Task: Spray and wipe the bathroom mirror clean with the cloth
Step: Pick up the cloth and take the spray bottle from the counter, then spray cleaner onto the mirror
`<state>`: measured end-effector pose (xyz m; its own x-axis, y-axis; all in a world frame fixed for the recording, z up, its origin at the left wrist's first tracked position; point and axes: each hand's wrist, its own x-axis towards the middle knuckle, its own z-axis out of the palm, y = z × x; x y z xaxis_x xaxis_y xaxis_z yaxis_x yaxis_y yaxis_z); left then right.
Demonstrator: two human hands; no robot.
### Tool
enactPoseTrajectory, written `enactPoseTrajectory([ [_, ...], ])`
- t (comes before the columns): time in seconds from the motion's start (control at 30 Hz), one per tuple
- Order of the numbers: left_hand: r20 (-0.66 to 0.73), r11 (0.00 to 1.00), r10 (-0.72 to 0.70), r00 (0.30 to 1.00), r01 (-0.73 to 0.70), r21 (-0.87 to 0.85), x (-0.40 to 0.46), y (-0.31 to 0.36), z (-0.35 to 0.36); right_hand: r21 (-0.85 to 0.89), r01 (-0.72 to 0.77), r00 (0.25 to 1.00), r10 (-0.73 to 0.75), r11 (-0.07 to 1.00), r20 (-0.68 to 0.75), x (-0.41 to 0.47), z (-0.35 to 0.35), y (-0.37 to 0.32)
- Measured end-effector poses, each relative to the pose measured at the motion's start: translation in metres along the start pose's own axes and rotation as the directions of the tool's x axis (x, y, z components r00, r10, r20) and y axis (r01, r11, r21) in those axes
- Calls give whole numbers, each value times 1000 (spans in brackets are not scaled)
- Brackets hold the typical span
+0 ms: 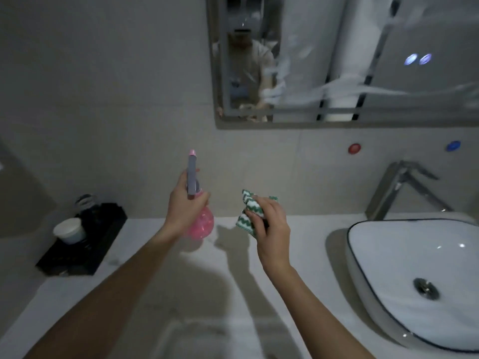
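My left hand (pixel 181 206) grips the neck of a pink spray bottle (pixel 203 225) with a grey trigger head, held upright above the counter with its nozzle pointing away towards the wall. My right hand (pixel 272 229) holds a folded green-and-white zigzag cloth (pixel 248 209), just right of the bottle. The mirror (pixel 337 60) hangs on the wall above and to the right, with white streaks across its glass. Both hands are below its lower edge.
A white basin (pixel 383 255) with a chrome tap (pixel 399 187) sits on the counter at the right. At the left, a black tray (pixel 85 244) carries a white cup (pixel 70 230) and a glass. Red and blue wall knobs sit below the mirror.
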<state>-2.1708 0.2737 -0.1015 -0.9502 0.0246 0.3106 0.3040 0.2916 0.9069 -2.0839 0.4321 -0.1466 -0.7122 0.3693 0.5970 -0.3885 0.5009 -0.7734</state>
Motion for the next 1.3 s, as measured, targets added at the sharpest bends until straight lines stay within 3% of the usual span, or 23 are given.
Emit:
enactPoseTrajectory([
  [0.2,-79,986,92,993,-102,-132,17,120,108,-38,151,980,-155,988,-125,97,-100,-14],
  [0.4,-53,978,173,984,-178,-111,38,194,140,-52,263,947,-268,963,-176,169,-146,-36],
  [0.67,-75,960,280,957,-281,0,66,232,112,-131,345,887,-368,929,-279,218,-169,-63],
  [0.93,-80,943,327,942,-331,-42,81,250,103,-155,379,862,-409,912,-299,225,-172,-64],
  [1.17,-203,937,274,940,-309,-164,87,256,105,-189,395,843,-437,899,-314,229,-174,-71],
  [1.3,-154,936,290,945,-313,-162,93,256,106,-190,394,838,-436,899,-328,231,-176,-73],
])
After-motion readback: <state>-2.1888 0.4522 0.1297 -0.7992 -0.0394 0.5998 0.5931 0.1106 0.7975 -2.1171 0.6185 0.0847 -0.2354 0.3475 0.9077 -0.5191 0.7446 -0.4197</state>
